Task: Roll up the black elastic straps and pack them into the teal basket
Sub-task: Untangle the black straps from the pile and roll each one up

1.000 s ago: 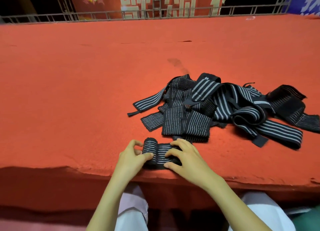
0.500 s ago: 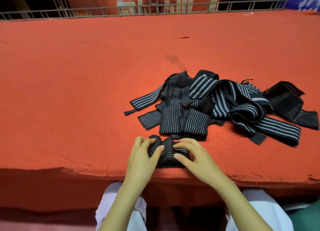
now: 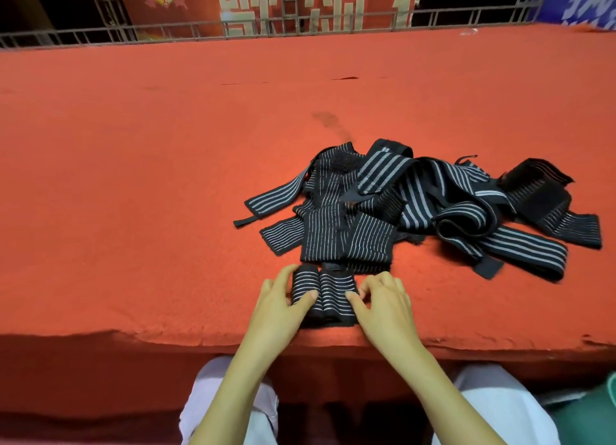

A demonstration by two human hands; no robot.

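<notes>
head view —
half-rolled strap (image 3: 321,294): flat on the red cloth (image 3: 133,194), just nearer than the strap pile (image 3: 416,208), almost touching its near edge.
left hand (image 3: 276,306): on the pile's near side, fingers curled round the roll's left end, thumb on top.
right hand (image 3: 383,306): near side of the pile too — bent fingers and thumb clamped on the strap's right edge.
strap pile: loose, tangled, striped black bands.

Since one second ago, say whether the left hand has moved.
Yes. The left hand moved right, judged against the loose strap pile, pushing the rolled strap along.
</notes>
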